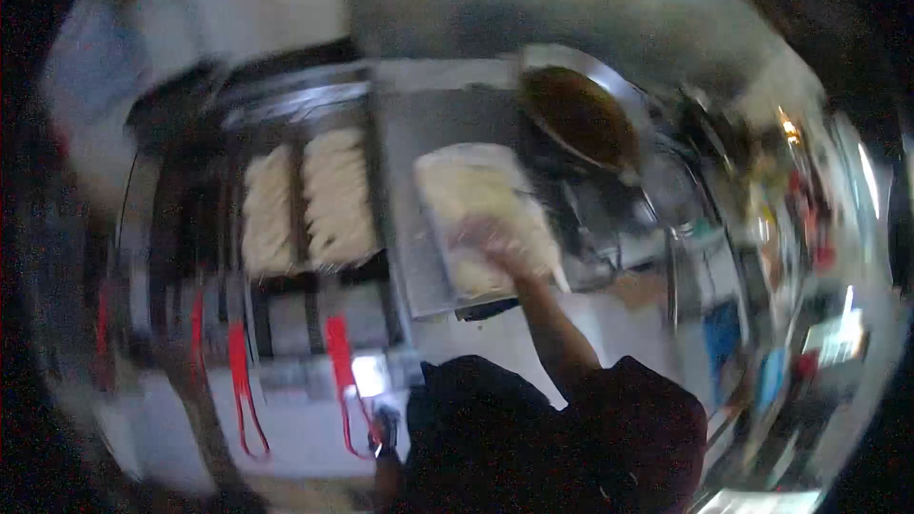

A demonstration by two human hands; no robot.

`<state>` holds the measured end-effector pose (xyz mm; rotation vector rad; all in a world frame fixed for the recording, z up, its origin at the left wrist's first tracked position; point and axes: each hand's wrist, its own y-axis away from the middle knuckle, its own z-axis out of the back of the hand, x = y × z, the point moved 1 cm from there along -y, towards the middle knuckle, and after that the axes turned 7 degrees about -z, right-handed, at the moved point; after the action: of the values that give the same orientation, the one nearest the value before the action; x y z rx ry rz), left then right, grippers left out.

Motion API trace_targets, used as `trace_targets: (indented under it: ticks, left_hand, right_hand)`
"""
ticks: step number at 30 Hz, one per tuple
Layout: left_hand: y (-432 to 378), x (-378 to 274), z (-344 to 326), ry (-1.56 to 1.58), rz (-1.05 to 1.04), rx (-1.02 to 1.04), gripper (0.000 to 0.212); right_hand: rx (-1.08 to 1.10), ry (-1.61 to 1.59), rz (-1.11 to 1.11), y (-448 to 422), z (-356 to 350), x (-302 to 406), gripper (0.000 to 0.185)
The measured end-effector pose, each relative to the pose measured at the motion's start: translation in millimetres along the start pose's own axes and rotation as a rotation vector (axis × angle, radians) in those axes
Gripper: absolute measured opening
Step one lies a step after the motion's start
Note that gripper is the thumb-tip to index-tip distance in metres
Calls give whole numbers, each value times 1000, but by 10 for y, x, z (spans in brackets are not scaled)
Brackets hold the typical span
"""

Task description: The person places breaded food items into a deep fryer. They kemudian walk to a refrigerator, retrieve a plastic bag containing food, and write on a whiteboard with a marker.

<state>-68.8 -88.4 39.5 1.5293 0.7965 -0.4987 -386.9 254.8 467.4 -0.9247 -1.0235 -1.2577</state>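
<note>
The whole view is blurred. My right hand (485, 235) rests on or just over pale yellowish food (468, 189) in a light, white-edged container or wrapping on a metal surface; its fingers are unclear, so I cannot tell whether it grips any. Low in the picture, my left hand (384, 432) is beside the looped end of a basket's red handle (339, 353); dark shapes there hide its grip. Two long baskets hold lumpy pale food, one on the left (270, 214) and one on the right (339, 200), above what looks like a fryer.
A metal bowl or pan (578, 114) with brown contents stands beyond the pale food, to the right. Another red handle (239, 360) sticks out at the left front, with more red handles farther left. Blurred shelves or equipment with coloured items line the right side.
</note>
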Motion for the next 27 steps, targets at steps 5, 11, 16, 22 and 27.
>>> trace_targets:
  ticks: [5,11,16,22,27]
  left_hand:
    - [-103,-558,-408,-395,120,182,26]
    - [139,-1075,-2132,-913,-92,676,28]
    - [1709,-1019,-4381,-1167,-454,1447,30]
    - [4115,-417,-5544,-1523,-705,2138,28]
    - [4602,241,-5844,-1426,-913,2518,22]
  right_hand:
    - [-88,469,-195,1755,388,-368,77]
    - [-418,75,-432,3869,965,-998,80]
    - [-1164,91,-793,5231,1054,-1478,77]
    - [-1770,-37,-897,6572,1060,-1603,69]
    - [-2066,371,-1151,7367,1305,-1572,54]
